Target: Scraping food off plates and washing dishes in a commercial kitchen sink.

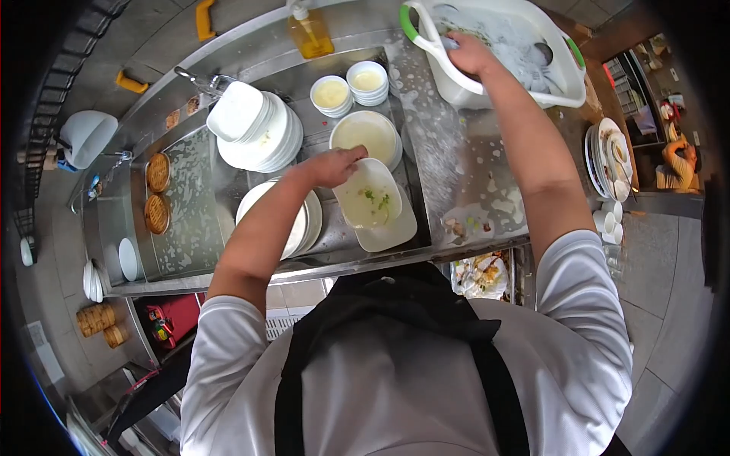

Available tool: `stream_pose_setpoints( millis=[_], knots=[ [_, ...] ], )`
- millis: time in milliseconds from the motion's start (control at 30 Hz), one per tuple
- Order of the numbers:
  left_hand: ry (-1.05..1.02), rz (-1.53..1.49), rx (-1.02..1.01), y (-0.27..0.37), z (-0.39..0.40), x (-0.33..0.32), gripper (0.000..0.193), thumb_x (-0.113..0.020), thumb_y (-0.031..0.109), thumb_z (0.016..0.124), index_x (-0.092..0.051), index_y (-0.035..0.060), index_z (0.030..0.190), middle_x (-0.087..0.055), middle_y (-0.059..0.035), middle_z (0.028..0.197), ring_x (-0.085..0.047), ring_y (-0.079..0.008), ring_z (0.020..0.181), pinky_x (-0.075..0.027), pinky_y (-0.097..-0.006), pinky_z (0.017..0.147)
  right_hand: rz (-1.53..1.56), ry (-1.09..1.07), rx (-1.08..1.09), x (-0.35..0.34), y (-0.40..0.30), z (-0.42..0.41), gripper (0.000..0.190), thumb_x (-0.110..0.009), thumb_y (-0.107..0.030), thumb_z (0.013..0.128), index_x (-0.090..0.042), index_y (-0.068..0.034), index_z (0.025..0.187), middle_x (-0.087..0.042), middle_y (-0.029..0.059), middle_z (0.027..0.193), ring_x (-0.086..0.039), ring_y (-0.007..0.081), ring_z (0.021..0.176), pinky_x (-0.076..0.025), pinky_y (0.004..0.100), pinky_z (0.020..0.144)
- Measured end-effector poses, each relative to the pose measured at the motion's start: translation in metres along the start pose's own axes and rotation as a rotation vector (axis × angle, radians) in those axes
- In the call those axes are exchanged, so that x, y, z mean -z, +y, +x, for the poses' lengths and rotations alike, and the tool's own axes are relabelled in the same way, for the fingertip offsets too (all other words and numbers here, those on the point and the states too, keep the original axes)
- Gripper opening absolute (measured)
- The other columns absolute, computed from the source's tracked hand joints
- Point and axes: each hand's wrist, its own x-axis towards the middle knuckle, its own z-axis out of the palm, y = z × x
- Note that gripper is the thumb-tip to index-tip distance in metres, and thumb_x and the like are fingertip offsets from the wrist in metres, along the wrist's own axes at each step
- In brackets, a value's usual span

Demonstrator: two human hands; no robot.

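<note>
My left hand (341,166) grips the upper corner of a white rectangular dish (356,208) with green herb scraps and cloudy liquid in it. The dish overlaps another white rectangular dish (393,236) in the steel sink. Just behind my fingers sits a round white bowl (365,134) holding pale liquid. My right hand (469,52) reaches over the near rim of a white plastic tub (462,94) with green handles. Suds (502,34) and dishes fill this tub. Something pale shows by my right fingertips, but whether I grip it is unclear.
Stacked white plates (285,154), more plates (311,222) and small bowls (368,85) crowd the sink. A pump bottle (311,34) stands behind. Bamboo steamer lids (158,214) lie in the left basin. Dirty plates (604,159) are at the right; a person (678,165) is farther off.
</note>
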Motion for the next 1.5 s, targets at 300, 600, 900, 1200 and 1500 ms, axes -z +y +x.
stream_pose_setpoints(
  millis=[300,600,900,1200,1500],
  knots=[
    [1.402,0.162,0.209,0.008,-0.090,0.064,0.052,-0.052,-0.006,0.083,-0.060,0.0083,0.133,-0.070,-0.0174,0.101,-0.068,-0.0354,0.093,-0.054,-0.0477,0.084,0.432,0.498,0.192,0.011,-0.097,-0.061,0.044,-0.044,-0.028,0.098,-0.058,-0.003,0.132,-0.066,0.0139,0.117,-0.063,0.0236,0.111,-0.049,0.0378,0.096],
    [0.636,-1.906,0.047,0.009,-0.088,0.005,0.075,-0.045,-0.007,0.079,-0.035,0.0102,0.151,-0.049,-0.0174,0.141,-0.058,-0.0381,0.125,-0.060,-0.0567,0.095,0.168,-0.422,0.790,-0.175,-0.239,-0.123,0.023,-0.067,-0.012,0.083,-0.070,-0.006,0.105,-0.059,0.0147,0.123,-0.058,0.0328,0.117,-0.053,0.0415,0.091],
    [0.941,-1.697,-0.003,-0.013,-0.105,0.021,0.052,-0.042,0.028,0.109,-0.025,0.0132,0.155,-0.044,-0.0156,0.152,-0.055,-0.0409,0.131,-0.054,-0.0655,0.098,-0.218,-0.445,0.538,-0.164,-0.266,-0.129,0.023,-0.066,-0.016,0.085,-0.076,-0.010,0.105,-0.060,0.0160,0.111,-0.060,0.0371,0.111,-0.048,0.0518,0.096],
    [1.046,-1.658,0.163,-0.157,-0.086,-0.021,0.065,-0.049,0.052,0.107,-0.044,0.0034,0.151,-0.058,-0.0158,0.144,-0.061,-0.0296,0.126,-0.052,-0.0471,0.104,0.025,0.128,0.738,-0.162,-0.266,-0.110,0.040,-0.063,-0.014,0.081,-0.066,-0.005,0.120,-0.063,0.0220,0.107,-0.064,0.0415,0.103,-0.050,0.0502,0.096],
    [0.954,-1.664,0.151,-0.083,-0.108,0.058,0.059,-0.069,0.032,0.101,-0.048,0.0018,0.146,-0.063,-0.0120,0.132,-0.066,-0.0272,0.113,-0.057,-0.0431,0.092,2.069,-0.712,-0.169,-0.259,-0.319,-0.118,0.049,-0.047,-0.027,0.100,-0.056,-0.002,0.140,-0.067,0.0191,0.130,-0.066,0.0345,0.119,-0.051,0.0503,0.107]
  ],
)
